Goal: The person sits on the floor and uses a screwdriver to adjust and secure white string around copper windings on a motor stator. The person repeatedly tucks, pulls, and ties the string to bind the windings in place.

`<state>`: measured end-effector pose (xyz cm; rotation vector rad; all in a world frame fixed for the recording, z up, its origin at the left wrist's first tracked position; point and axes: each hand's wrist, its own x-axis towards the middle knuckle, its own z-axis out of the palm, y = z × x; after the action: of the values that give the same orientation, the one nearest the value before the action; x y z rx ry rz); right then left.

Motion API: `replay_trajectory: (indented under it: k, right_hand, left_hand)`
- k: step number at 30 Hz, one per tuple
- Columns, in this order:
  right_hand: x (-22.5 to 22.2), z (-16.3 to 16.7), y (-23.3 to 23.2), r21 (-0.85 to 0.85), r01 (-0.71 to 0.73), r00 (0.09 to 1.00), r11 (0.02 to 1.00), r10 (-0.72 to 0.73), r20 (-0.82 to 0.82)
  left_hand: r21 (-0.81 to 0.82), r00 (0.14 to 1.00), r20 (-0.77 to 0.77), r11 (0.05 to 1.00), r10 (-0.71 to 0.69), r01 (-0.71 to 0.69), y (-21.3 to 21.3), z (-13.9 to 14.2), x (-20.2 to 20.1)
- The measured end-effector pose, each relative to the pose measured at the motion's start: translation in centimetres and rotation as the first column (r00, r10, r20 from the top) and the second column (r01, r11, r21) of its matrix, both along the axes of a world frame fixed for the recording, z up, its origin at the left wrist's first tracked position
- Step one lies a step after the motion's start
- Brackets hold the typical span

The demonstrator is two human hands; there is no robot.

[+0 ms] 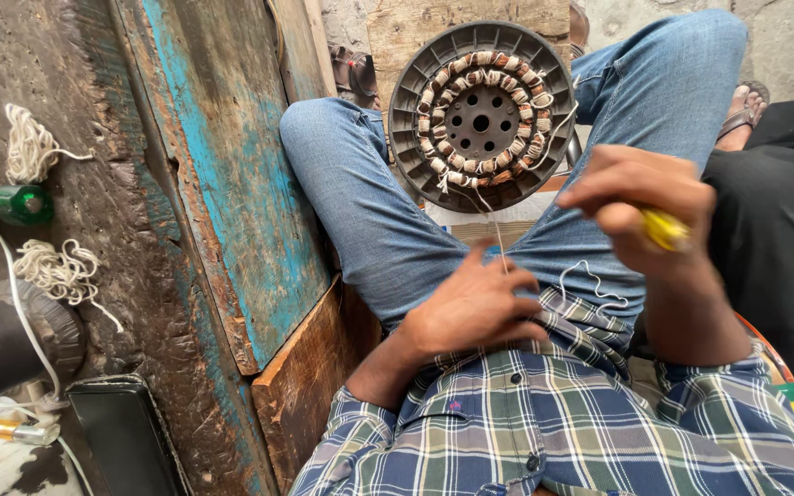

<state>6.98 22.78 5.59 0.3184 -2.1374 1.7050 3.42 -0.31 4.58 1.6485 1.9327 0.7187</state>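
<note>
Shirt: plaid shirt (553, 432) in blue, green and white fills the near edge, worn by the seated person whose head carries the camera.
Left hand: the left hand (475, 308) rests on the lap above the shirt hem, fingers loosely curled, pinching a thin white thread (498, 241) that runs up to the motor part.
Right hand: the right hand (636, 207) is raised and blurred, closed around a small yellow tool (665, 230); what kind of tool cannot be told.
Motor part: a round dark stator (482, 115) with a ring of copper coils bound in white cord stands on edge between the knees, at the far centre, leaning against the jeans (388, 230).
Loose cord: a white loop (590, 280) lies on the right thigh, just beside the shirt.
Risk, thread: judged from its tautness, a hard pull could snap the thread or loosen a coil binding.
Risk, stator: it is only propped between the legs, so a shifted knee could let it roll or tip.
Risk, tool: a slip of the moving right hand could nick the coil insulation or the left hand's fingers.
Surface: no table is used; a worn wooden plank (232, 174) with peeling turquoise paint stands at left.
Left clutter: bundles of white string (29, 142), a green bottle (2, 202) and a dark box (126, 432) sit on grimy ground.
Room: rough concrete floor at far; another person's sandalled foot (746, 115) and dark trousers (774, 248) show at right.
</note>
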Motion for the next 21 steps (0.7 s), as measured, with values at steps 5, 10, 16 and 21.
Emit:
replay_trajectory:
  k: [5,10,16,21]
  right_hand:
    - [-2.3,-1.8,-2.4,0.424,0.079,0.995,0.902,-0.096,0.017]
    - [-3.0,-1.9,-3.2,0.610,0.063,0.993,0.790,-0.109,0.039]
    - [-4.1,0.3,-4.4,0.690,0.026,0.994,0.723,-0.090,0.057]
    - [-4.0,0.2,-5.1,0.668,0.055,0.992,0.742,-0.117,0.047]
  left_hand:
    - [0.134,0.881,-0.053,0.877,0.471,-0.461,-4.1,0.3,-2.7]
    - [0.381,0.507,-0.135,0.517,0.851,-0.766,-6.8,-0.5,-6.1]
    - [0.426,0.520,-0.097,0.507,0.849,-0.749,-3.0,-1.8,-4.8]
    - [0.304,0.475,-0.028,0.460,0.880,-0.834,-1.5,-1.7,-4.1]
